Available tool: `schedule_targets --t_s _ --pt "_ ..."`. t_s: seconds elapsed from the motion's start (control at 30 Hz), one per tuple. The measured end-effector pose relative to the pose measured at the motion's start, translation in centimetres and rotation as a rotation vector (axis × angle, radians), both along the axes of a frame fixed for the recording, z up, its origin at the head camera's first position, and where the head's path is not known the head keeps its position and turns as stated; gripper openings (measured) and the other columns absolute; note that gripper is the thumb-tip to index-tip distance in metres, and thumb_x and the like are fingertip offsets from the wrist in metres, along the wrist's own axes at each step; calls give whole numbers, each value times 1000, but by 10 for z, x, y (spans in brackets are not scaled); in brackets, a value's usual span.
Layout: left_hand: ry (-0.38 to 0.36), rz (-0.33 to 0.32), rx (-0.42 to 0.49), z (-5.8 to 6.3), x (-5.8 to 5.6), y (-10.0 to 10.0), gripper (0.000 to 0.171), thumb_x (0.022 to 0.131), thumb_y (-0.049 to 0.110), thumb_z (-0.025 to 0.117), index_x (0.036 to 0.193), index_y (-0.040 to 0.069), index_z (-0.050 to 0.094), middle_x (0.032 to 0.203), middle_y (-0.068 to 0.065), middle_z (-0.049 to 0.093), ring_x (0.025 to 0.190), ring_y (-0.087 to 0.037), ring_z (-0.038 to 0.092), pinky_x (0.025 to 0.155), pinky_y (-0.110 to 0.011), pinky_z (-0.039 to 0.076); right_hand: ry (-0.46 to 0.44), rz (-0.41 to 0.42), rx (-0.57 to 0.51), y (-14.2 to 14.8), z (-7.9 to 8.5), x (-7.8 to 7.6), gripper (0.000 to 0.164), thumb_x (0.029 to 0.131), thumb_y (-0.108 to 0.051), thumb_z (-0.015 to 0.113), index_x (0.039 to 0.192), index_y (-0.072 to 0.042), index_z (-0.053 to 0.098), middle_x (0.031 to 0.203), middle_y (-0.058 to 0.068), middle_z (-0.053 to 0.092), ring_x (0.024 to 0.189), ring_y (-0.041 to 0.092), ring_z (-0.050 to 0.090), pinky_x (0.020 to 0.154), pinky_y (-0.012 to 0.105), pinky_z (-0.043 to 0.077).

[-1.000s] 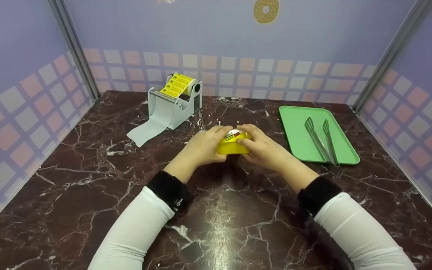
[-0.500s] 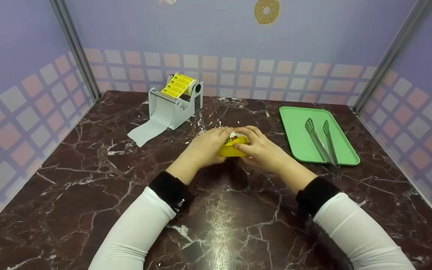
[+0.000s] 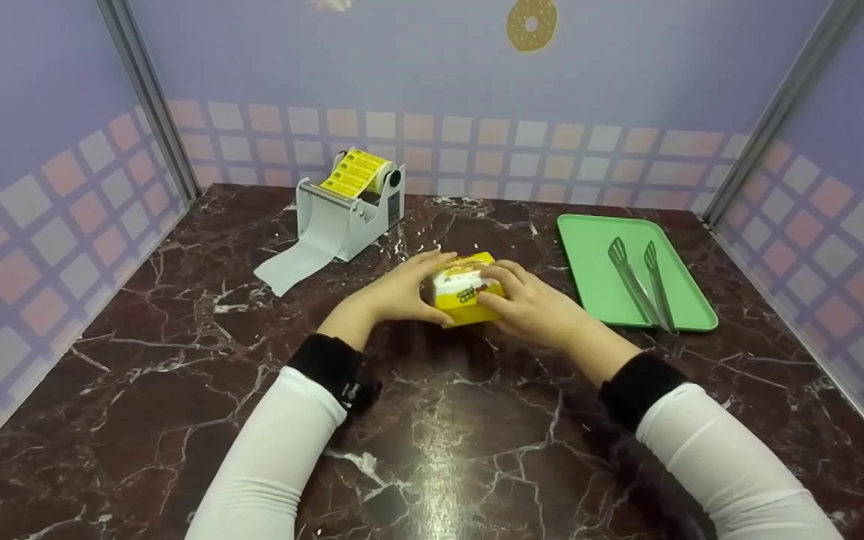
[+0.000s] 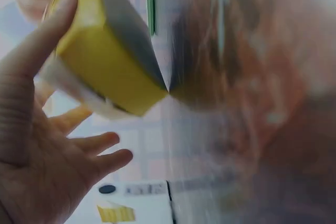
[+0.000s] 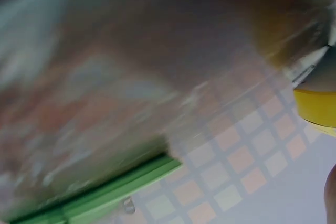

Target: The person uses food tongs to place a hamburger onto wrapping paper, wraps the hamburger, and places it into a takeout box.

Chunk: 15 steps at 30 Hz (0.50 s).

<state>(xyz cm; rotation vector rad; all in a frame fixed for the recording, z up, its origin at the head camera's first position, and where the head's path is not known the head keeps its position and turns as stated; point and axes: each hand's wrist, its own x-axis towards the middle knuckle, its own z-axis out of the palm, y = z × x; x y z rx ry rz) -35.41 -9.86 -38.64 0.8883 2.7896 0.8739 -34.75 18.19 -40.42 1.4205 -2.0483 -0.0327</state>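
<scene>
A small yellow-and-white printed food box (image 3: 458,309) is between my two hands at the middle of the table. My right hand (image 3: 537,309) grips its right side, with thumb in front and fingers over the top. My left hand (image 3: 396,291) is at its left, fingers spread and fairly straight. In the left wrist view the food box (image 4: 100,51) leans with one lower corner at the tabletop, and the left thumb lies against or in front of it. The right wrist view catches only an edge of the food box (image 5: 317,108); most of the right hand is out of frame.
A white label dispenser (image 3: 349,206) with a yellow label roll and a trailing backing strip stands at the back left. At the right lies a green tray (image 3: 589,262) with metal tongs (image 3: 638,285) on it. Patterned walls enclose the dark marble table (image 3: 252,420).
The box has turned and tilted, so more of its printed top shows. My left hand has loosened from around it and spread its fingers; the right hand keeps hold.
</scene>
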Motion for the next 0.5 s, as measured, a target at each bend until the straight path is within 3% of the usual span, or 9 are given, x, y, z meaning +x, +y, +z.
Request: schedule_targets --t_s 0.1,0.17,0.33,0.5 --pt "-8 6 -51 0 -3 3 95 84 39 89 164 24 40 175 -17 24 160 -46 29 130 -63 26 -8 -26 85 4 -3 3 28 93 -14 75 118 -10 63 133 21 60 125 41 61 106 51 58" --pt "6 12 -86 1 -3 7 90 84 40 88 161 24 45 173 -18 27 155 -48 35 128 -62 32 -75 -50 96 5 -2 5 23 96 -14 72 116 -9 63 130 19 62 122 39 63 106 51 57" --pt "12 16 -76 3 -2 17 85 83 36 87 155 17 48 167 -21 31 144 -44 49 122 -53 45 -308 -107 -59 -3 7 9 23 94 -13 78 111 -7 64 118 15 65 110 34 63 100 48 57" --pt "-8 38 -67 1 -3 24 89 79 36 91 152 14 45 169 -23 27 144 -45 50 121 -53 46 -400 -182 -102 -13 14 10 31 89 -15 84 111 -5 65 114 15 65 104 32 61 91 47 56"
